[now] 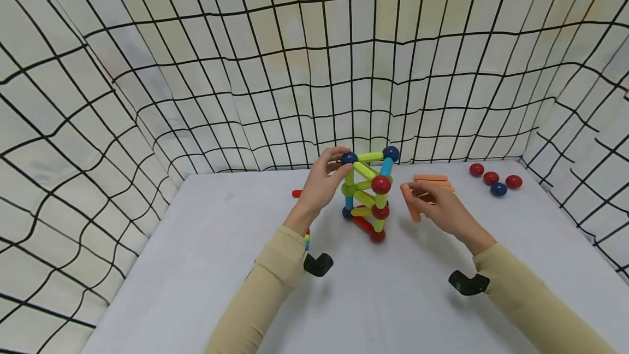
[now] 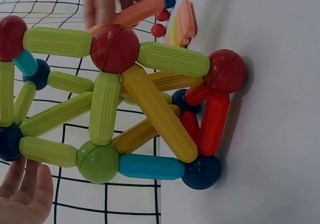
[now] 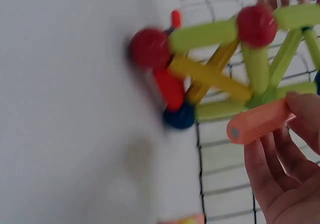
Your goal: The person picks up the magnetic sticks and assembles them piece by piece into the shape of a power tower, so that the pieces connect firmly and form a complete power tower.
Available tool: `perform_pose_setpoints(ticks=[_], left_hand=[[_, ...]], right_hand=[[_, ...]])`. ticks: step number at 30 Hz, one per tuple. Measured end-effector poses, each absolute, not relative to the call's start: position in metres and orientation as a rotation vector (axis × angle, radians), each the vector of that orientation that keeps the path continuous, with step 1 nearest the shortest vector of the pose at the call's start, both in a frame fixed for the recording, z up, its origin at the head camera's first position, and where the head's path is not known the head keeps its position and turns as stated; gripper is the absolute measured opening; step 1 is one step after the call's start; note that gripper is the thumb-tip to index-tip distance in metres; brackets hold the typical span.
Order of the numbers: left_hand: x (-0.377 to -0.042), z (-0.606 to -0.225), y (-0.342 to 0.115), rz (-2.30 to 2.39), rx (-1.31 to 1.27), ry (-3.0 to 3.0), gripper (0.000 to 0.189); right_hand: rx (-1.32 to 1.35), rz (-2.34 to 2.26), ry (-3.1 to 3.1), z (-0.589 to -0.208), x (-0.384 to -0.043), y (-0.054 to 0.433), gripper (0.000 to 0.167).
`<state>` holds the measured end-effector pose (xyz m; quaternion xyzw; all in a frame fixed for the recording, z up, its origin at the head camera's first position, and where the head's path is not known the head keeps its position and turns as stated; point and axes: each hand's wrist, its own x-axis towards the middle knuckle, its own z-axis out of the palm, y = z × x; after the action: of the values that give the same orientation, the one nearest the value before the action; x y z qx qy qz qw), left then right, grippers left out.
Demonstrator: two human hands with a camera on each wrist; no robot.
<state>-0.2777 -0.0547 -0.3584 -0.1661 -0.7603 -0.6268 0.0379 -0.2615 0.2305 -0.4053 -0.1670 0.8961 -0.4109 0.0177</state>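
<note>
Rod-and-ball tower stood upright on the surface. Left hand gripped its upper-left blue ball; right hand pinched an orange rod just right of the tower; loose balls lay farther right.

The left sleeve hid most of some coloured pieces in the head view, while the right hand partly covered the orange sticks. The left wrist view showed that hand blurred, cut off; the right wrist view cropped the tower.
</note>
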Motion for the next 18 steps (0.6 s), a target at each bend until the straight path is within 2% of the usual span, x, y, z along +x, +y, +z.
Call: perform_pose_setpoints(ticks=[6, 18], left_hand=[[-0.276, -0.357, -0.053, -1.925, -0.48, -2.33, 0.032], [-0.276, -0.359, -0.054, -1.925, -0.486, -2.312, 0.029]], right_hand=[[-0.252, -1.572, 2.56, -0.38, -0.265, 0.202, 0.068], [-0.241, -1.774, 2.392, -0.376, -0.268, 0.187, 0.061]])
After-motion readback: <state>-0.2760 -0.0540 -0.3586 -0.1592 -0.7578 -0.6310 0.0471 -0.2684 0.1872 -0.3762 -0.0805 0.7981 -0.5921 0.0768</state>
